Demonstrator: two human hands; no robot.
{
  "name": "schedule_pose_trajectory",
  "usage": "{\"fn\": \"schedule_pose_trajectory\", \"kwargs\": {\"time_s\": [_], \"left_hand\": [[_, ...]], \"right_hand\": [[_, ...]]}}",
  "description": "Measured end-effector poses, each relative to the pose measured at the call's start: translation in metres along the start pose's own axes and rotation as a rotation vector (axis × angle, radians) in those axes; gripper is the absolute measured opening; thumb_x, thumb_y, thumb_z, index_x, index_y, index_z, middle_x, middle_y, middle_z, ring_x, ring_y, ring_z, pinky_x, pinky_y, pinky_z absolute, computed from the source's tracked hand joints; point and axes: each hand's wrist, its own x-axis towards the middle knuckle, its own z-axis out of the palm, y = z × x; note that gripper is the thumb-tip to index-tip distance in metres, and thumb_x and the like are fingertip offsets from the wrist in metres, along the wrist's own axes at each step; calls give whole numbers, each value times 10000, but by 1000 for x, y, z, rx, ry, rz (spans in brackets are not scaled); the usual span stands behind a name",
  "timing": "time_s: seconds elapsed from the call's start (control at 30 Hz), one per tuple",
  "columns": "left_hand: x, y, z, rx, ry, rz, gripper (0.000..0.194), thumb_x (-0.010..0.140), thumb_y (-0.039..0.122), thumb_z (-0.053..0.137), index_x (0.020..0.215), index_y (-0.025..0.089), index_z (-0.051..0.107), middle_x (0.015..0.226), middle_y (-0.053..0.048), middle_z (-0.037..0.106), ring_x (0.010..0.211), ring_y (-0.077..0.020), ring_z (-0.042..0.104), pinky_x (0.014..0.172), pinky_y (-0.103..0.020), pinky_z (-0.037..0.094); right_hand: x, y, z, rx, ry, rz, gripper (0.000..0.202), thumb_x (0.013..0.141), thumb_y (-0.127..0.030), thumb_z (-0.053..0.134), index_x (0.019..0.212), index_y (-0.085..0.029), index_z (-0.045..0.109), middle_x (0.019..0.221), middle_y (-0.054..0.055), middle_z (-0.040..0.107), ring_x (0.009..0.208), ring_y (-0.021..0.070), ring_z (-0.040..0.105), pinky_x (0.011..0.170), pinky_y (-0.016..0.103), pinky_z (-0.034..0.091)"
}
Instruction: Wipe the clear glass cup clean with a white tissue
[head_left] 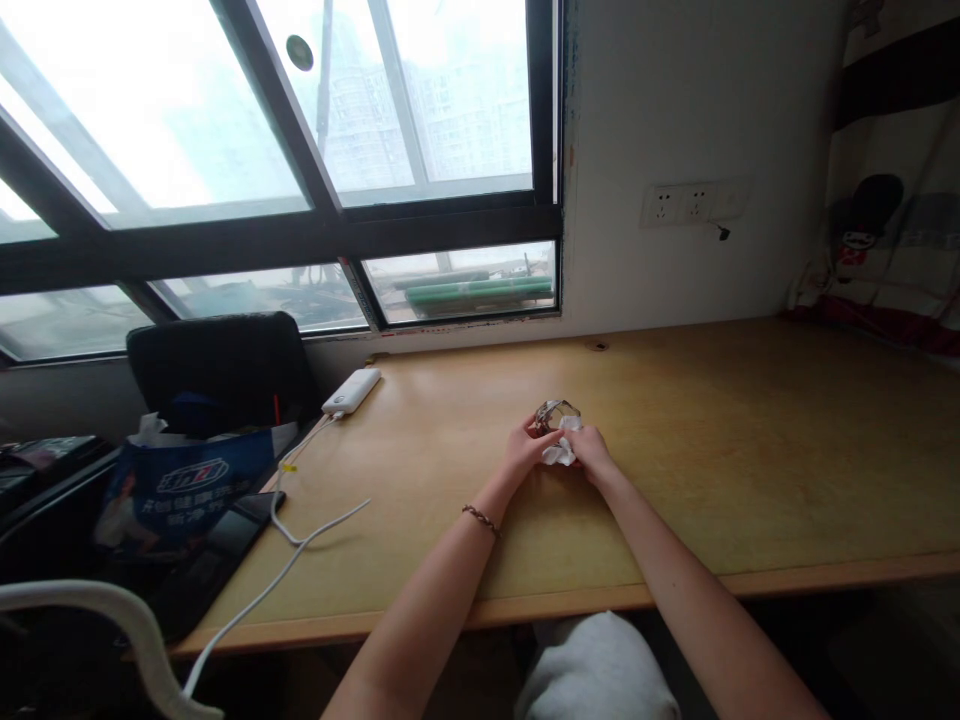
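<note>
Near the middle of the counter (750,440), close to the side where the person sits, a small round shiny item (546,411) is held between two bare hands, with a crumpled white tissue (559,456) against its near side. The left hand (523,445) is closed around the item's left side, its thumb reaching across toward the tissue; the right hand (592,450) is bunched narrow on the tissue at the other side. The hands partly hide the item, so its full shape cannot be told. A braided bracelet (481,519) circles the left wrist, and pale grey clothing (600,670) shows below the counter's near edge, between the forearms. Well to the left, a white power bank (352,390) lies by the counter's left edge, with a white cable (279,505) running from it toward the person. A small round hole (598,346) sits near the counter's back edge. Beyond the left edge are a blue printed bag (195,490) and a dark chair (225,365). Behind the counter, a dark-framed window (442,225) stands on the left, with green rolls (480,290) visible through its lower pane; wall sockets (679,203) are set to its right, and a patterned curtain (892,240) hangs at the far right.
</note>
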Motion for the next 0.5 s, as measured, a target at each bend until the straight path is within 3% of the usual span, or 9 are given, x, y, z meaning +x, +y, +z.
{"fn": "schedule_pose_trajectory", "kwargs": {"time_s": [0.1, 0.23, 0.37, 0.5], "left_hand": [[0, -1, -2, 40, 49, 19, 369, 594, 386, 647, 829, 110, 577, 649, -39, 620, 589, -138, 580, 538, -217, 449], [0, 1, -5, 82, 112, -28, 378, 648, 464, 564, 740, 99, 587, 526, -15, 573, 410, -82, 486, 395, -175, 355], [-3, 6, -3, 80, 54, -15, 426, 656, 485, 546, 823, 97, 601, 627, -40, 605, 396, -58, 444, 364, -164, 323], [-5, 8, 4, 42, -64, 37, 477, 600, 410, 638, 969, 114, 576, 746, -50, 617, 561, -106, 534, 476, -185, 413]], "right_hand": [[2, -3, -4, -273, 122, -59, 183, 644, -278, 551, 579, -121, 620, 486, 74, 587, 537, 166, 557, 473, 218, 356], [-1, -8, -6, -569, 170, -237, 274, 700, -360, 490, 681, -132, 641, 655, 108, 650, 653, 178, 590, 557, 218, 371], [-3, -9, -5, -566, 212, -277, 307, 726, -373, 447, 690, -132, 635, 670, 111, 651, 640, 173, 588, 545, 213, 373], [-2, -6, -3, -331, 165, -66, 328, 730, -387, 423, 617, -133, 597, 443, 59, 559, 423, 145, 523, 408, 215, 346]]}}
